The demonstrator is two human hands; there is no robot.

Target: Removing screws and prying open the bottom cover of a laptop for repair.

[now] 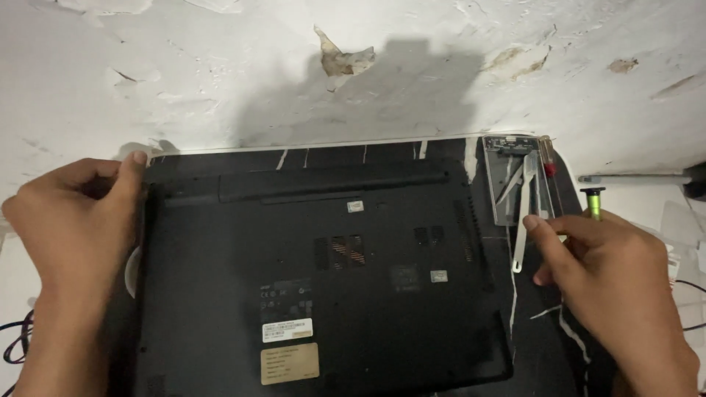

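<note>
A black laptop [323, 272] lies upside down on a dark mat [544, 338], its underside with vents and labels facing up. My left hand [77, 213] curls around the laptop's far left corner, thumb on the top edge. My right hand [610, 279] is off the laptop's right side, with fingers bent over a thin pale strip [521, 246]; whether it grips the strip is unclear. A green-handled screwdriver [593, 201] pokes out just behind that hand.
A grey metal bracket [509, 180] and a red-tipped tool [548, 158] lie at the mat's far right corner. A peeling white wall [353, 66] rises close behind. Cables [18, 342] trail at the left edge, and more bits lie at the far right.
</note>
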